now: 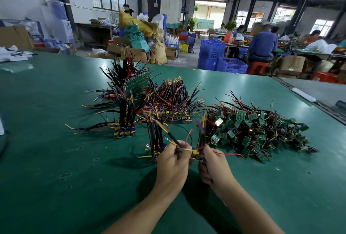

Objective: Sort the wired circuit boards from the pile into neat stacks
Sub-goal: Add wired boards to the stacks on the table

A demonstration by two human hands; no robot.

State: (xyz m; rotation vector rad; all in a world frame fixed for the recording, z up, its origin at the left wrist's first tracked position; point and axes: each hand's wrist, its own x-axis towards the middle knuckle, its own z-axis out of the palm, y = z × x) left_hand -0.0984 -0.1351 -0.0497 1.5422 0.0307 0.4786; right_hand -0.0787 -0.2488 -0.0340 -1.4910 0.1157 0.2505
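I saw my left hand [173,156] and right hand [213,166] both pinching one wired board [195,154] just over the green table [56,159], with a few neat stacks [125,132] made and, I guessed, a big pile [258,130] left to sort.

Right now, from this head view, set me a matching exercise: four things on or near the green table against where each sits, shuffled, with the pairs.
1. loose board pile
2. wired board
3. blue crates
4. upright board stack

A. on the floor beyond the table
B. held by left hand and right hand
C. on the table, right of the hands
D. on the table, left of the hands

Pairs: 1-C, 2-B, 3-A, 4-D
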